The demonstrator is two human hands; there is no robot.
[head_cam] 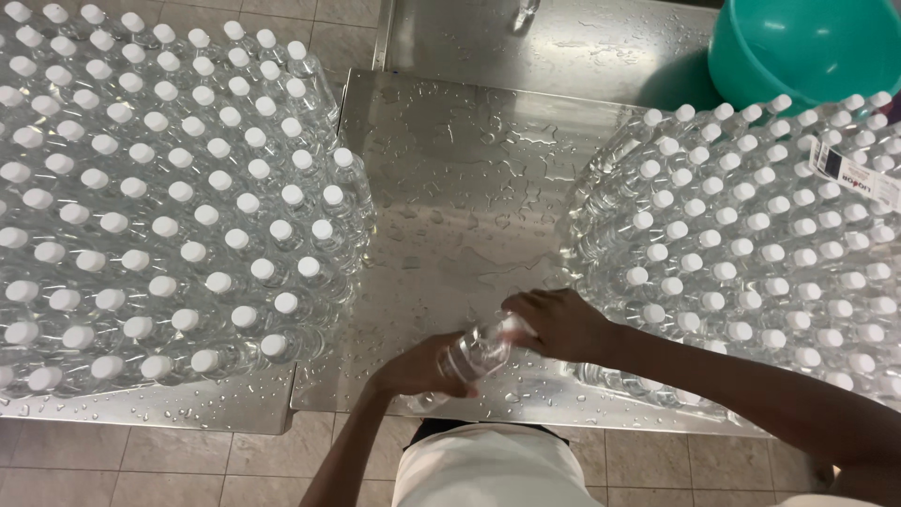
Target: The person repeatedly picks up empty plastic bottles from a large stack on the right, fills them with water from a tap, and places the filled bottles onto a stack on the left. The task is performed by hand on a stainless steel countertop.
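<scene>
Broadly, a wet steel counter [450, 188] fills the view, and everything else sits around its bare middle strip. To the left of that strip stands a large block of clear bottles with white caps [160, 197], packed in rows; to the right stands a second block of capped bottles [751, 244], with a teal bowl [807, 47] behind it at the counter's far edge. A white label [854, 174] lies on the right block. At the counter's near edge, between the two blocks, the person holds a single clear bottle [474, 355] tilted on its side. The left hand [418, 371] is wrapped around the bottle's body, and the right hand [558, 324] is closed over its cap end. Doing this well, I judge, calls for a firm grip on the body, since the plastic looks wet and slippery, while the right hand turns squarely on the cap, with the bottle kept over the counter and clear of both blocks.
</scene>
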